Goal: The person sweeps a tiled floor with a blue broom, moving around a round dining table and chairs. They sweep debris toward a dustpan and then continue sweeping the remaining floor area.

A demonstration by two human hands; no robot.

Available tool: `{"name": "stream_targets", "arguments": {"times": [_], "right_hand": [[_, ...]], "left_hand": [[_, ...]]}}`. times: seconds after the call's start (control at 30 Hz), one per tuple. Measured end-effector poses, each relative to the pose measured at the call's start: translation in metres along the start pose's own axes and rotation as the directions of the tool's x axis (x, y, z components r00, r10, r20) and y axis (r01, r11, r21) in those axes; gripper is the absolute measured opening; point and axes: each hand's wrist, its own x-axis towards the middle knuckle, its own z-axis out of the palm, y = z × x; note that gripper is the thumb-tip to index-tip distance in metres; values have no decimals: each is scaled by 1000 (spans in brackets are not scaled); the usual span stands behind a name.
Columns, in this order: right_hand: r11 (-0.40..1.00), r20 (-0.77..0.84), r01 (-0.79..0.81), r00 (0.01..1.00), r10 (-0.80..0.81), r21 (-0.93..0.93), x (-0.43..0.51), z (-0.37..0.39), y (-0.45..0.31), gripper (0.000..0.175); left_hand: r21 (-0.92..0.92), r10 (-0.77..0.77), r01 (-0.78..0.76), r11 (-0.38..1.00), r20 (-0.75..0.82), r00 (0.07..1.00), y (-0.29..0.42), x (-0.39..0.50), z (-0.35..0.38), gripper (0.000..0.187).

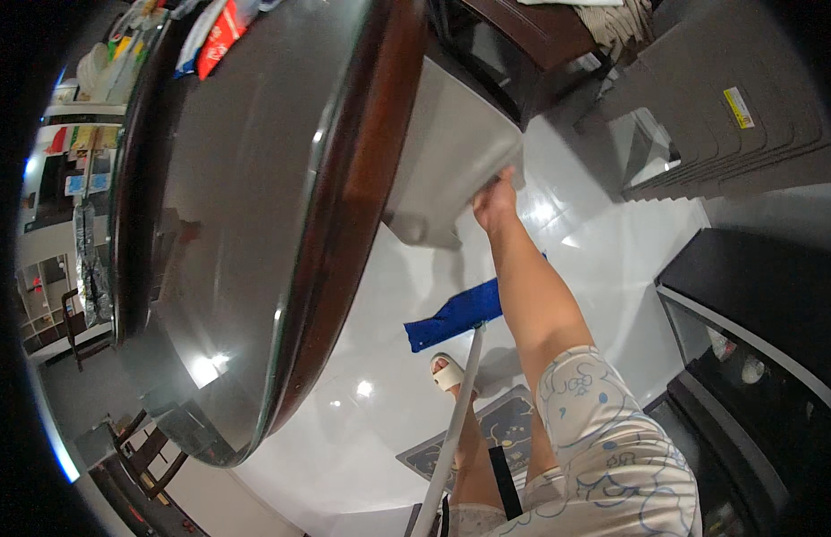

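My right hand (496, 200) is at the lower edge of a light grey, smooth-sided stool or bin (456, 144), its fingers closed around that edge. The grey object stands beside the wooden table and looks slightly blurred. A flat mop's blue cloth head (456, 314) lies on the white floor below, partly hidden by my right forearm. Its pale pole (454, 429) slants down past my legs and leaves the picture at the bottom. My left hand is out of view; whether it holds the pole does not show.
A glass-topped dark wood table (254, 168) fills the left. A dark brown seat (543, 33) stands at the top, a stack of dark grey panels (711, 121) at the upper right, a black cabinet (758, 282) at the right. A patterned grey mat (509, 429) lies by my feet.
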Motion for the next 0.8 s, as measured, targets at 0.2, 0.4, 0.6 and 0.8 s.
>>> {"name": "stream_targets", "arguments": {"times": [0.2, 0.4, 0.6, 0.8], "right_hand": [[285, 344, 313, 937, 66, -906, -54, -49, 23, 54], [-67, 531, 680, 626, 570, -730, -251, -132, 45, 65], [-130, 582, 842, 464, 668, -523, -307, -96, 3, 60], [-303, 541, 758, 633, 553, -577, -281, -87, 7, 26]], "left_hand": [[-37, 65, -64, 997, 32, 997, 44, -7, -28, 45], [-113, 284, -274, 955, 87, 955, 104, -18, -76, 45], [12, 199, -201, 979, 98, 975, 252, 41, -111, 45], [446, 230, -142, 883, -148, 962, 277, 37, -106, 46]]}}
